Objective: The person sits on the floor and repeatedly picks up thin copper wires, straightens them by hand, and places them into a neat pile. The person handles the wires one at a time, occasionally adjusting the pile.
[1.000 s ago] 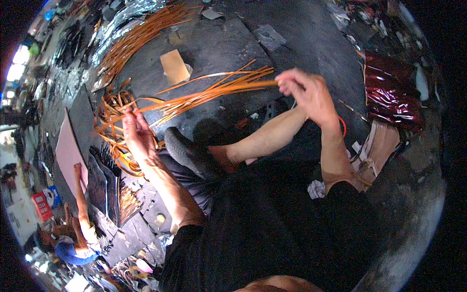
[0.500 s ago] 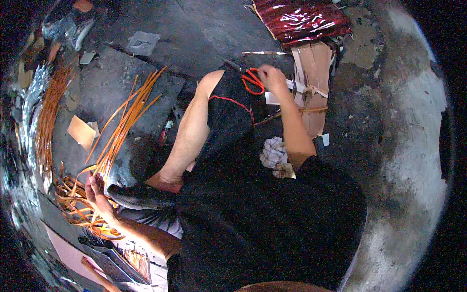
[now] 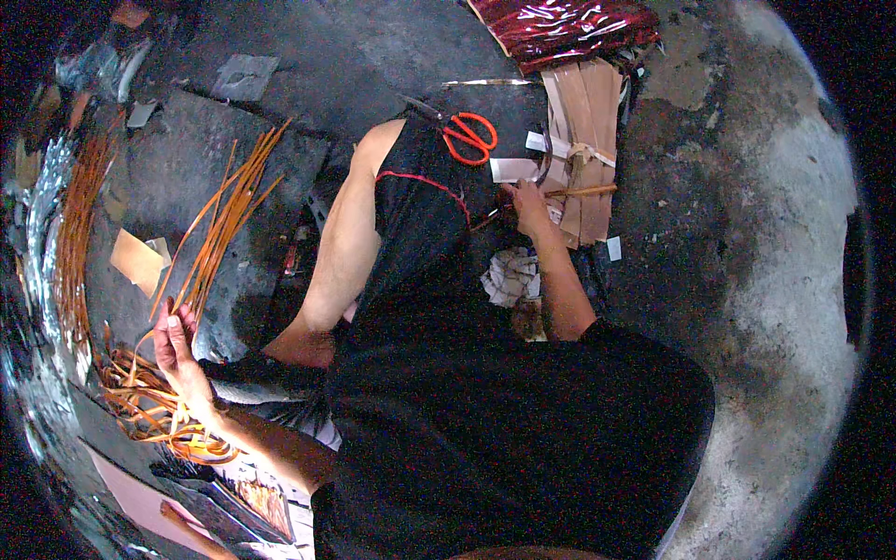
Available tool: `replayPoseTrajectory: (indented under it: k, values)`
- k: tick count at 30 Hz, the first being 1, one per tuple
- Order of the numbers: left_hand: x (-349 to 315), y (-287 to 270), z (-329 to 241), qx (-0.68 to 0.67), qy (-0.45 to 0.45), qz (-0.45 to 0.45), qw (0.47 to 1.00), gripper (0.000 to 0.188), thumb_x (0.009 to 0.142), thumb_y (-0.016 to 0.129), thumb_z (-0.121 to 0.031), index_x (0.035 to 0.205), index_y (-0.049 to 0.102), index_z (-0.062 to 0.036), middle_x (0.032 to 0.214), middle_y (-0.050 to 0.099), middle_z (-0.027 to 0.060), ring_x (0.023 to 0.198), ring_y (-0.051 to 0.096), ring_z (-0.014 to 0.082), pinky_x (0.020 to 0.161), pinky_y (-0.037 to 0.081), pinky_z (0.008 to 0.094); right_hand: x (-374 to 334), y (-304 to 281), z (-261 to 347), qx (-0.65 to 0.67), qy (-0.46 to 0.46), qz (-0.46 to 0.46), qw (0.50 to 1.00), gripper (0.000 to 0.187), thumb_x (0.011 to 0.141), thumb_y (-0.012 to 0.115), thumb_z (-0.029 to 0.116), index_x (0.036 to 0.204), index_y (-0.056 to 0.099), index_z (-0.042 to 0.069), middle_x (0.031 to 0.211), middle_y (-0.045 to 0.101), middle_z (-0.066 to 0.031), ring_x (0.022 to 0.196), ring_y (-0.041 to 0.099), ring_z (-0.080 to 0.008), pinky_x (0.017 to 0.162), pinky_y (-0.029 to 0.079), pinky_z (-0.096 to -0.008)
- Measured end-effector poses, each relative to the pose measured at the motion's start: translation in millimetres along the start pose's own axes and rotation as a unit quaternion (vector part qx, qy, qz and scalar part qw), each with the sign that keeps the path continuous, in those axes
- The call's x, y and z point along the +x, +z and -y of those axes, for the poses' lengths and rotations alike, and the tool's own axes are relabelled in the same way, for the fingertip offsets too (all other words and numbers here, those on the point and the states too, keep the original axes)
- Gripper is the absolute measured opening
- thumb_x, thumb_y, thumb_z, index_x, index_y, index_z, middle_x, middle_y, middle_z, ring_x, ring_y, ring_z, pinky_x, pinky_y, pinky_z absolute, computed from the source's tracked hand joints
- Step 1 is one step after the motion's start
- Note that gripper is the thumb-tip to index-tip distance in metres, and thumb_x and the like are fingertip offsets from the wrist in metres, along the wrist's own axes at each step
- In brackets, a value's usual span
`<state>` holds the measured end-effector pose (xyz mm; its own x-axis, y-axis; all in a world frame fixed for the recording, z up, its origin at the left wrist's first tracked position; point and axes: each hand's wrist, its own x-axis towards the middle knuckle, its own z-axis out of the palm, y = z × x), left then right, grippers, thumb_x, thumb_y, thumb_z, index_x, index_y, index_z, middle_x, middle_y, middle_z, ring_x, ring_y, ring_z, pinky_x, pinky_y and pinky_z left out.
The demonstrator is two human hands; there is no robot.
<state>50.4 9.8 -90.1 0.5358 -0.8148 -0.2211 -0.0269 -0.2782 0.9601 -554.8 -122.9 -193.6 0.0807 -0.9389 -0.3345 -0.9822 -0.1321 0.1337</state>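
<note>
At the left, my left hand [image 3: 179,353] is closed on a bundle of long, narrow orange-brown strips [image 3: 229,222]. Their free ends fan away from me, and more of them lie in a loose, curled heap [image 3: 154,411] beside the wrist. My right hand [image 3: 529,207] is over a thin stick-like tool [image 3: 586,190] with a wooden-looking handle, just below a white paper piece [image 3: 513,171]. Its fingers are bent and dark, so any grip is unclear. Scissors with red-orange handles [image 3: 469,138] lie beyond it, untouched, beside the dark cloth on my leg.
Flat tan strips [image 3: 583,140] tied in a bundle lie at the right, below a glossy dark-red sheet [image 3: 567,33]. A crumpled whitish cloth [image 3: 511,276] sits by my right forearm. Another brown strip bundle [image 3: 86,243] lies far left, near a tan card [image 3: 137,261].
My right hand has let go of the scissors, which now lie by themselves, and has come nearer to the stick-like tool. My left hand still holds the strips. The whole view has shifted slightly.
</note>
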Motion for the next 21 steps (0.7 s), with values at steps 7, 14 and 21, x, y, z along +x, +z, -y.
replayPoseTrajectory:
  k: [7, 14, 21]
  values:
    - [-8, 4, -3, 0.015, 0.014, -0.011, 1.000, 0.042, 0.099, 0.053, -0.030, 0.130, 0.054, -0.0019, 0.109, 0.065, 0.0083, 0.098, 0.060, 0.0130, 0.092, 0.046, 0.0279, 21, -70, 1, 0.165, -0.019, -0.065, 0.984, 0.030, 0.080, 0.063, 0.008, 0.110, 0.066, 0.012, 0.095, 0.067, -0.0154, 0.093, 0.063, -0.0344, 0.079, 0.049, -0.0439]
    - [-8, 30, -15, 0.020, 0.036, 0.018, 0.999, 0.036, 0.100, 0.051, -0.023, 0.127, 0.056, 0.0006, 0.106, 0.066, 0.0093, 0.095, 0.062, 0.0137, 0.088, 0.048, 0.0274, 56, -133, 30, 0.194, -0.087, -0.265, 0.941, 0.021, 0.091, 0.058, 0.012, 0.108, 0.062, 0.001, 0.093, 0.068, -0.0137, 0.083, 0.066, -0.0292, 0.073, 0.050, -0.0365]
    - [-13, 114, -76, -0.015, 0.099, 0.155, 0.983, 0.030, 0.095, 0.058, -0.017, 0.121, 0.062, -0.0008, 0.108, 0.067, 0.0097, 0.100, 0.063, 0.0162, 0.090, 0.049, 0.0295, 49, -252, 159, 0.413, -0.316, -0.025, 0.854, 0.015, 0.094, 0.055, 0.014, 0.098, 0.063, 0.002, 0.075, 0.063, -0.0062, 0.070, 0.059, -0.0136, 0.064, 0.048, -0.0307]
